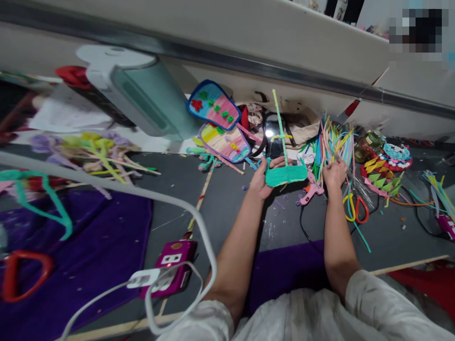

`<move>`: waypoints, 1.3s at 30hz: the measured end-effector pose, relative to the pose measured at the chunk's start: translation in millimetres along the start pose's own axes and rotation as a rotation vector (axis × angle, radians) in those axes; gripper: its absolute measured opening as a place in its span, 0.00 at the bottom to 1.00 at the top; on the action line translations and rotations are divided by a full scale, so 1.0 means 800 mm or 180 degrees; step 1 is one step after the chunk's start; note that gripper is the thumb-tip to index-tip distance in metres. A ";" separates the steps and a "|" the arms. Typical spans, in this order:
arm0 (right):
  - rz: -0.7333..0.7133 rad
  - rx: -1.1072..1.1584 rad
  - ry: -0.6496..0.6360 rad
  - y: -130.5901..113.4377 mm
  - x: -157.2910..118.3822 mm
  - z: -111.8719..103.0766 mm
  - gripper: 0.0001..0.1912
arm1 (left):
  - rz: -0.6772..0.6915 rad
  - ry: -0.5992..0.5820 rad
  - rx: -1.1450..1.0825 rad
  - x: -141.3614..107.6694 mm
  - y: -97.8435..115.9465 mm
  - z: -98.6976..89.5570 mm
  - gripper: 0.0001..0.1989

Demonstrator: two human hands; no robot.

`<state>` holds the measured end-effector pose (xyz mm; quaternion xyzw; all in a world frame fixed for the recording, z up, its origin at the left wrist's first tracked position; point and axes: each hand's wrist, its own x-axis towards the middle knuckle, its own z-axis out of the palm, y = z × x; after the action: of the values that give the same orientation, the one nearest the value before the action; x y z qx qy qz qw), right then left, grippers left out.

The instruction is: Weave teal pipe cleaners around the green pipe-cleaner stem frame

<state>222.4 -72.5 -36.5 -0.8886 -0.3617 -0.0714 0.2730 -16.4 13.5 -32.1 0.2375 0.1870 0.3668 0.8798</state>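
My left hand (263,179) holds a teal pipe-cleaner piece (286,175) by its left end, fingers behind it. A pale green and yellow stem (279,118) with a short yellow crosspiece rises from the piece. My right hand (334,174) is closed at the lower end of a bundle of coloured pipe cleaners (336,142); what its fingertips pinch is too small to make out. Between my hands a pink glue gun (313,190) lies on the dark table. Red and yellow scissors (355,208) lie just below my right hand.
Two decorated fan-shaped pieces (215,105) lie left of the stem. A magenta power strip (174,265) and a thick white cable (170,196) are at the left front. Behind stands a pale green appliance (152,94). A jar (369,142) and colourful crafts (386,175) sit at the right.
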 end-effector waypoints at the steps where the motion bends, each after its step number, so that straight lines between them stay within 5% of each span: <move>1: 0.0060 0.0095 -0.0033 0.001 0.002 -0.002 0.11 | 0.0003 -0.0008 -0.0002 0.000 0.000 -0.001 0.30; 8: 0.0026 0.0529 -0.0035 0.002 0.016 -0.058 0.09 | 0.0033 0.0008 0.0021 0.002 0.002 -0.004 0.31; 12: 0.0026 0.0818 0.0604 -0.010 0.012 -0.105 0.06 | 0.0053 0.0064 0.0018 0.004 0.001 -0.003 0.31; 21: 0.0207 0.4032 0.1868 -0.061 -0.018 -0.187 0.10 | 0.0106 0.0051 0.0049 0.005 -0.003 -0.002 0.26; 27: 0.0902 0.5222 0.0947 -0.050 -0.001 -0.159 0.09 | 0.0196 -0.0072 0.0261 0.002 -0.005 -0.002 0.21; 33: 0.0862 0.4917 0.0180 -0.059 0.009 -0.101 0.14 | 0.0382 -0.0530 0.0577 -0.006 -0.002 0.007 0.33; 39: 0.0751 0.4749 0.0025 -0.066 0.007 -0.084 0.20 | 0.0375 -0.0459 0.0423 -0.006 -0.001 0.020 0.32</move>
<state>195.4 -74.5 44.8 -0.5006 -0.2155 0.2190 0.8093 -11.2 4.5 -18.9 0.3317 0.1328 0.3866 0.8502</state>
